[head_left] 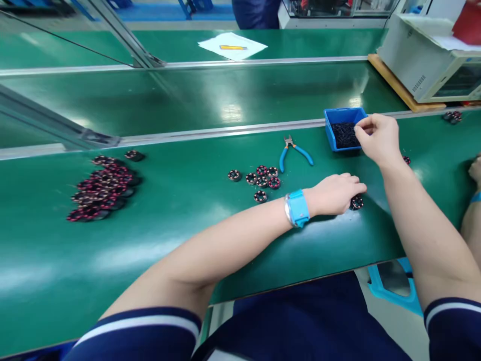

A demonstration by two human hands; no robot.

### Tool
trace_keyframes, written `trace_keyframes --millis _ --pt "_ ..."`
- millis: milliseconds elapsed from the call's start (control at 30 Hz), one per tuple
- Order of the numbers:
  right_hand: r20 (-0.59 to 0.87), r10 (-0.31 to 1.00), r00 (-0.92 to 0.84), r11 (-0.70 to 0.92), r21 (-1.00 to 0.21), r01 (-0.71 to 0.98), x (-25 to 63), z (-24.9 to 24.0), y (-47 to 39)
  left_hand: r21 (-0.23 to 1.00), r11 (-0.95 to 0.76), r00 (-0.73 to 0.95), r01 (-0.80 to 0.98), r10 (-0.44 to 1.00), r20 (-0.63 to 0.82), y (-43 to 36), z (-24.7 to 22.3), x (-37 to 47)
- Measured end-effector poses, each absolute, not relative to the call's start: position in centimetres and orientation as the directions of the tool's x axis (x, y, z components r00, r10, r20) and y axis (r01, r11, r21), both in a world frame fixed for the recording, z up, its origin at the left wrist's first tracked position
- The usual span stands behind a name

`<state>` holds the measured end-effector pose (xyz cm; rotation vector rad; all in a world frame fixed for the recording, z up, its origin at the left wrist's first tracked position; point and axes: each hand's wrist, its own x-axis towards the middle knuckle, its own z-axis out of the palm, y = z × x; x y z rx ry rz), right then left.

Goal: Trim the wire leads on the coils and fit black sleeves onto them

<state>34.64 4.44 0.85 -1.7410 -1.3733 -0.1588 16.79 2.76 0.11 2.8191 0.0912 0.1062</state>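
Observation:
My left hand [338, 193], with a blue strap at the wrist, rests low over the table. Its fingers close around a small round motor stator [356, 202], partly hidden under them. At the right front corner of a blue bin [329, 131], my right hand [380, 138] pinches thumb and forefinger together; what lies between them is too small to tell. Thin black strips [344, 135] fill the bin. Left of it lie blue-handled cutting pliers [288, 145], jaws pointing away. Several more stators [262, 181] stand loosely grouped left of my left hand.
A large cluster of stators [105, 188] covers part of the green table [169, 240] at left. Metal frame posts [120, 35] rise behind. Paper with a yellow pen [233, 47] lies farther back. A grey machine [424, 60] stands at right, near another person's arm [471, 225].

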Motion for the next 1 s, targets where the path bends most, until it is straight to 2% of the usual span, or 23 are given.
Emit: trace_keyframes --millis 167,267,367,467,667,867,1000 --pt "0.587 0.692 0.421 0.165 -0.696 0.699 32.6 0.9 1.3 0.225 -0.918 0.944 0.326 0.330 -0.024 1.1 1.4 11.8" --pt "0.562 0.723 0.402 0.268 -0.764 0.587 29.2 1.6 -1.1 0.224 -0.872 0.900 0.434 0.431 -0.068 0.3 2.0 9.0" --pt "0.486 0.796 0.360 0.307 -0.838 0.451 26.0 1.7 -3.5 0.326 -0.864 0.923 0.383 0.372 -0.099 0.1 2.0 7.4" --pt "0.382 0.873 0.303 0.276 -0.899 0.340 24.3 0.8 -5.4 0.396 -0.859 0.946 0.323 0.301 -0.118 0.2 1.5 7.0" --pt "0.325 0.900 0.290 0.255 -0.933 0.254 23.1 -0.9 -8.3 0.491 -0.811 0.939 0.319 0.341 -0.048 -0.2 0.1 6.7" --pt "0.241 0.913 0.330 0.168 -0.957 0.235 21.7 -1.9 -11.0 0.728 -0.638 0.822 0.252 0.538 0.187 -0.9 -1.4 5.1" --pt "0.114 0.962 0.247 0.068 -0.980 0.187 21.1 -2.2 -11.2 0.782 -0.560 0.739 0.274 0.643 0.201 -1.4 -1.4 3.7"
